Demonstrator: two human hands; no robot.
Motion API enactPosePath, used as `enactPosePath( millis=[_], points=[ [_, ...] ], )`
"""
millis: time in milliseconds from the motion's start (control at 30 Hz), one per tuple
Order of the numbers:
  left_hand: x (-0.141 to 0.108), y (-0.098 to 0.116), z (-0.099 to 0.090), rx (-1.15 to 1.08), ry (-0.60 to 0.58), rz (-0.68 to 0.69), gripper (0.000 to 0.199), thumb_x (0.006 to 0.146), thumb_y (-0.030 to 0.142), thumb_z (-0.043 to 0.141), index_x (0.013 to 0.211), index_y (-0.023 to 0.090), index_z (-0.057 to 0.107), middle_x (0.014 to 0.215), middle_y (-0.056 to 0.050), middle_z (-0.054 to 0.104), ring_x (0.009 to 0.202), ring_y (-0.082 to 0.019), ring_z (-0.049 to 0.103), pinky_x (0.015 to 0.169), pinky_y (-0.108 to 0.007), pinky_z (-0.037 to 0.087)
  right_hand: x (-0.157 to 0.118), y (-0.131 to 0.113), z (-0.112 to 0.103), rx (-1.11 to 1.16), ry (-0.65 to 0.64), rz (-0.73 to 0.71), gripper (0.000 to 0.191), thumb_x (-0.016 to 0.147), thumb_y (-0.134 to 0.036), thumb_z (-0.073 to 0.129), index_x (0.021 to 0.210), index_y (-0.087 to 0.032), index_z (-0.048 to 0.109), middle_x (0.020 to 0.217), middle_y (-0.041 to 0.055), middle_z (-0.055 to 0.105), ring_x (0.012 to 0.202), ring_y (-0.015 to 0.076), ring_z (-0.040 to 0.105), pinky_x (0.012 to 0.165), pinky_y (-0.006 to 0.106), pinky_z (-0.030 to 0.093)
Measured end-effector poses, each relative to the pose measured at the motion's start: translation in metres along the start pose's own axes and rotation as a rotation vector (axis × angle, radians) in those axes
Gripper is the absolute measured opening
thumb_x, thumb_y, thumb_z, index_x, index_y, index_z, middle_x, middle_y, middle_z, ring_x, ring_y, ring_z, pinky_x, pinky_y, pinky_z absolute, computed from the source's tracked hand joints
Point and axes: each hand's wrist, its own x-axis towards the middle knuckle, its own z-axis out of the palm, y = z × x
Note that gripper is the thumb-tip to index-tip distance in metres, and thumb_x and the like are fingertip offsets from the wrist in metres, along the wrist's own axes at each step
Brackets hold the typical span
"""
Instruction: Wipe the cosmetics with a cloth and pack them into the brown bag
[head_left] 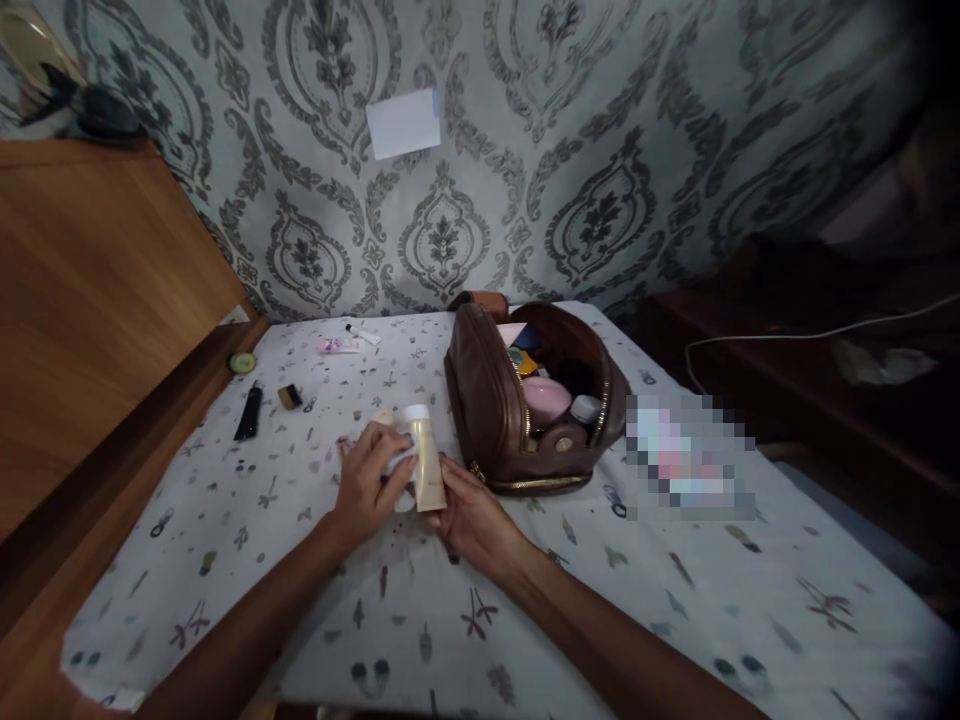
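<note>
My right hand [472, 515] holds a cream-coloured tube [429, 470] with a white cap, upright, its fingers round the lower end. My left hand [373, 475] is closed on a small white item [401, 462] beside the tube; its exact shape is partly hidden by the fingers. Right of the hands stands a brown bag [491, 385], unzipped, with a pink rounded item [546, 400], a white-lidded container [586, 408] and other things inside.
On the patterned white cloth [300, 590] lie a black tube [249, 412], a gold-and-black item [289, 397], a pink tube [340, 346], a small white tube [365, 335] and a round green item [242, 362]. A wooden panel [97, 300] borders the left.
</note>
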Motion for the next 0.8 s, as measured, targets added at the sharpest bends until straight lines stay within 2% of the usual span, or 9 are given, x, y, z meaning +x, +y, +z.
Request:
enactPosePath(
  millis=[133,300,433,567,667,800],
  points=[
    [-0.004,0.006,0.000,-0.072,-0.058,0.111,0.010,0.094,0.019,0.056,0.104,0.020,0.058,0.093,-0.005,0.056,0.084,-0.017,0.059,0.073,-0.031,0.049,0.000,-0.003,0.000,-0.011,0.019,-0.049,0.047,0.062,-0.043,0.089,0.097,-0.021,0.068,0.075,-0.0037,0.066,0.059,0.0105,0.056,0.043,0.019,0.040],
    [-0.007,0.010,0.001,-0.097,-0.107,0.205,0.011,0.093,0.019,0.057,0.103,0.020,0.060,0.093,-0.006,0.057,0.083,-0.018,0.059,0.070,-0.030,0.050,-0.002,-0.002,0.005,-0.096,0.047,-0.024,0.055,0.062,-0.066,0.080,0.086,-0.019,0.065,0.067,-0.0042,0.058,0.051,0.0078,0.047,0.040,0.017,0.033],
    [-0.008,0.011,0.002,-0.052,-0.083,0.238,0.014,0.093,0.020,0.057,0.106,0.020,0.060,0.097,-0.007,0.057,0.084,-0.018,0.059,0.070,-0.030,0.051,-0.007,-0.002,0.011,-0.181,0.076,-0.044,0.056,0.057,-0.064,0.084,0.075,-0.018,0.057,0.057,-0.0081,0.045,0.047,0.0051,0.037,0.038,0.015,0.023],
    [-0.004,0.006,0.000,0.028,0.015,0.148,0.013,0.094,0.018,0.057,0.106,0.019,0.059,0.099,-0.006,0.056,0.087,-0.018,0.059,0.074,-0.030,0.049,-0.012,-0.005,0.013,-0.196,-0.004,0.047,0.052,0.060,-0.056,0.084,0.071,-0.018,0.051,0.053,-0.0091,0.041,0.044,0.0033,0.027,0.039,0.015,0.014],
    [0.000,-0.002,-0.003,0.032,0.069,0.024,0.010,0.095,0.020,0.055,0.104,0.020,0.059,0.095,-0.004,0.054,0.086,-0.017,0.057,0.074,-0.029,0.048,-0.014,-0.006,0.013,-0.207,-0.071,0.100,0.044,0.066,-0.053,0.079,0.074,-0.017,0.055,0.056,-0.0056,0.049,0.045,0.0042,0.032,0.040,0.017,0.017],
    [0.002,-0.009,-0.003,-0.019,0.099,-0.077,0.011,0.098,0.024,0.051,0.106,0.022,0.058,0.093,-0.003,0.054,0.090,-0.018,0.057,0.077,-0.031,0.048,-0.016,-0.007,0.014,-0.201,-0.121,0.075,0.036,0.070,-0.045,0.079,0.080,-0.017,0.059,0.061,-0.0024,0.056,0.048,0.0064,0.040,0.040,0.017,0.019]
  ],
)
